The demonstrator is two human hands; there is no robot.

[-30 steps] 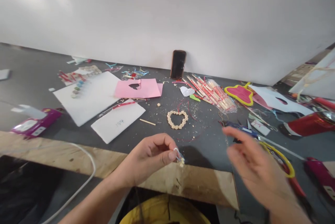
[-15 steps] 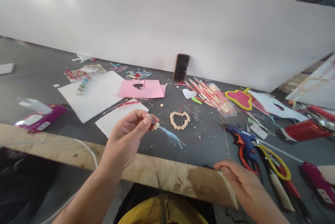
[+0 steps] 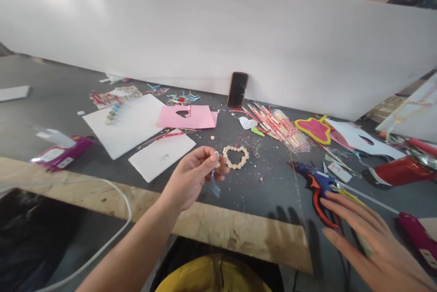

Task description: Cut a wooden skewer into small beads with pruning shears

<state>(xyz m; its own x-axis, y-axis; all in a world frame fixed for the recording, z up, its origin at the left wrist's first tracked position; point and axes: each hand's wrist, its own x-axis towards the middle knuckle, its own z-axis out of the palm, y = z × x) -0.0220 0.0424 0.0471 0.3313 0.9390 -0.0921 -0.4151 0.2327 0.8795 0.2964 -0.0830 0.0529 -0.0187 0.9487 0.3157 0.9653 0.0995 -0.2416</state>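
In the head view, the left hand [image 3: 191, 176] is over the middle of the worktop [image 3: 276, 178], a little in from its near edge. Its thumb and fingers pinch a small charm with a blue tassel [image 3: 214, 188] hanging below them; the upper part is mostly covered, so its exact form cannot be told. Just beyond lies a heart-shaped ring of pale beads [image 3: 235, 165], apart from the tassel.

The right hand [image 3: 375, 237] is at the worktop's near right corner, fingers spread and holding nothing that shows. They overlap the grip end of a blue glue gun [image 3: 317, 178]; whether they touch it cannot be told. A red curved handle [image 3: 319, 212] and partly hidden yellow handles [image 3: 353, 197] lie under or beside this hand.

The step in hand looks like keeping the charm ready on one side while the other hand reaches among the tools. Lifting the glue gun would call for bringing the right fingers down and closing them on its grip, clear of the neighbouring handles, with the left pinch kept firm.
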